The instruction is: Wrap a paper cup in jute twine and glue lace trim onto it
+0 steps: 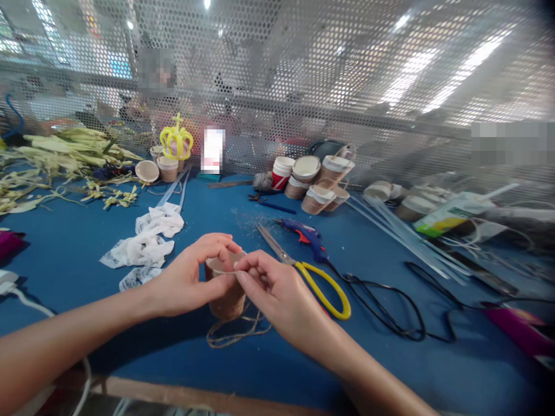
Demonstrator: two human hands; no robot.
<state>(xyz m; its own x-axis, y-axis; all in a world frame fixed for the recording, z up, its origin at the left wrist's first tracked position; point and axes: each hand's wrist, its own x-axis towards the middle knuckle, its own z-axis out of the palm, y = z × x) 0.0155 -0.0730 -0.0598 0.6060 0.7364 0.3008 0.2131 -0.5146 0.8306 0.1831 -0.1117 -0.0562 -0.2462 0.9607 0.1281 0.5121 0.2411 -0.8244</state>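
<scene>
Between my hands stands a brown paper cup (229,304) near the front of the blue table. My left hand (191,271) is curled round its rim, fingers over the top and thumb on the near side. My right hand (271,283) pinches a strand of twine (225,341) against the rim at the cup's right side. The loose twine hangs down and lies in loops on the table in front of the cup. Just right of my right hand lie yellow-handled scissors (323,286), and beyond them a blue glue gun (306,234) with a black cord.
Crumpled white lace (150,240) lies to the left. Behind stand several twine-wrapped cups (318,197), a yellow crown (177,138) and a lit phone (213,147) with its screen blurred. Dried husks (69,147) heap at far left; clear glue sticks (403,240) lie right. A perforated metal screen (277,75) closes the back.
</scene>
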